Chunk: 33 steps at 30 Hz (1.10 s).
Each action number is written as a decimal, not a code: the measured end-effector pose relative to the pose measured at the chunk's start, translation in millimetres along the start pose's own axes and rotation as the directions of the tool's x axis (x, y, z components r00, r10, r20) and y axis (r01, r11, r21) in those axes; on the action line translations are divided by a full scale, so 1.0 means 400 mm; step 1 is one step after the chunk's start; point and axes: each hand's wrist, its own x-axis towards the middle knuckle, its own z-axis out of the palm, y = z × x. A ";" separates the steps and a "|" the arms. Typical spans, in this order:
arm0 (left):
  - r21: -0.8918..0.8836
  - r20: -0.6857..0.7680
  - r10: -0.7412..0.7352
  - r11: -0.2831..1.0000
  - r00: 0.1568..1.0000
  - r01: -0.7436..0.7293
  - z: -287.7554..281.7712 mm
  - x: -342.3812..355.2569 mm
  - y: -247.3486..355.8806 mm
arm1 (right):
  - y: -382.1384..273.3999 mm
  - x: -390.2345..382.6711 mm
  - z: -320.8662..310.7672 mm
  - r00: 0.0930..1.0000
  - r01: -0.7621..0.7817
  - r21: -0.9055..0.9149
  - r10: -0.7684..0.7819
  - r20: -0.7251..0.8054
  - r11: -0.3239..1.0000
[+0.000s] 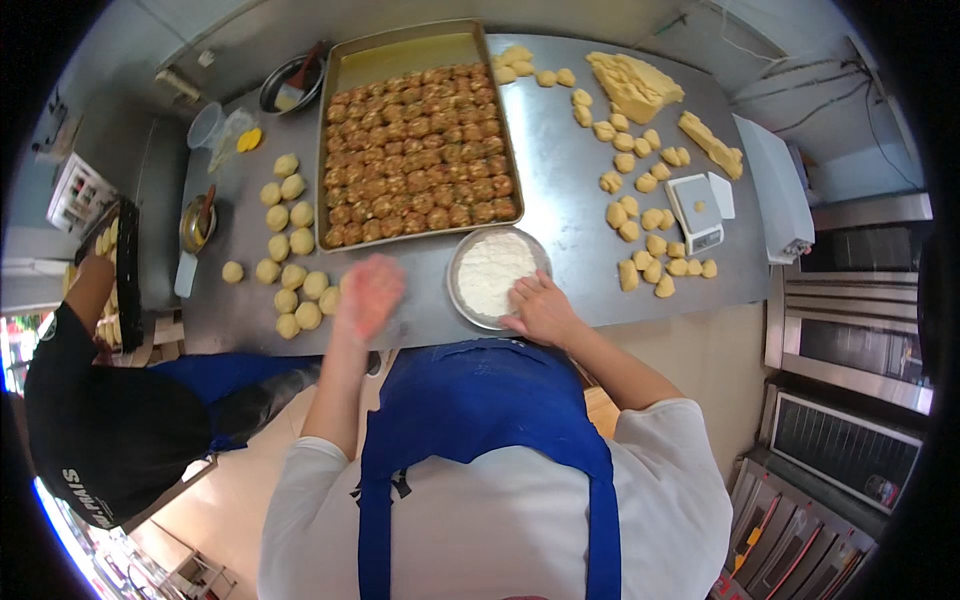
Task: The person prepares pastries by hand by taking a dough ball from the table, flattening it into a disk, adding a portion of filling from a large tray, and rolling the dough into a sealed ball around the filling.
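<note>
My right hand (543,308) lies over the right rim of a round metal bowl (455,300), its fingers spread at the edge of the white flour (493,272) inside. Motion blurs my left hand (372,295), raised over the table's front edge between the bowl and a group of round dough balls (293,277); its fingers are smeared, so what they hold, if anything, is unclear. Behind the bowl, a large rectangular tray (400,45) carries rows of brown, chunky filling balls (420,150). Several cut yellow dough pieces (655,245) sit to the right.
A large dough slab (632,85) and a dough strip (710,145) lie at the far right, near a white scale (695,212). Two metal bowls (290,82) and a clear plastic cup (206,125) stand left. A co-worker (120,400) in black works at the left beside a dark tray.
</note>
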 end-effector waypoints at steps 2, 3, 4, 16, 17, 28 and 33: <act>0.070 -0.148 -0.090 0.992 0.985 0.101 0.123 0.060 -0.145 | -0.024 0.031 -0.018 0.930 0.113 0.084 -0.075 -0.359 0.990; 0.148 -0.163 -0.077 0.984 0.984 0.101 0.157 0.092 -0.196 | -0.057 0.049 -0.070 0.885 0.179 0.144 -0.096 -0.455 0.973; 0.045 -0.114 -0.179 0.982 0.977 0.185 0.197 0.115 -0.222 | -0.091 0.061 -0.124 0.831 0.250 0.200 -0.103 -0.547 0.947; -0.317 -0.177 -0.183 0.941 0.967 0.120 0.223 0.021 -0.199 | 0.514 0.161 -0.158 0.547 -0.384 0.241 0.430 -0.719 0.891; -0.334 -0.211 -0.174 0.938 0.962 0.097 0.206 0.003 -0.203 | 0.560 0.148 -0.147 0.544 -0.518 0.109 0.424 -0.724 0.849; -0.285 -0.133 -0.177 0.949 0.975 0.134 0.207 0.001 -0.245 | 0.337 0.118 -0.035 0.649 -0.231 0.342 0.406 -0.644 0.911; -0.244 0.045 -0.268 0.931 0.962 0.271 0.232 0.043 -0.243 | -0.021 0.093 -0.177 0.811 0.225 0.581 0.180 -0.556 0.782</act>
